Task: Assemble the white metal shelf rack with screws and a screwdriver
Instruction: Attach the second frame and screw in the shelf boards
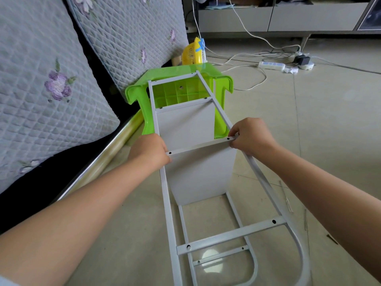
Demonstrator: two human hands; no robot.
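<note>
We hold the white rack (198, 172) on the floor (309, 131). Our left hand (149, 150) and right hand (250, 136) each pinch one end of its shelf edge (201, 145).

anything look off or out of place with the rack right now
The white metal shelf rack lies tipped over, its far end propped on an overturned green plastic stool. Left hand and right hand pinch a shelf edge whose screw holes look empty.

Both arms extend forward to the white crossbar (201, 145). The left hand (149, 152) grips its left end with curled fingers. The right hand (250, 136) pinches its right end.
</note>
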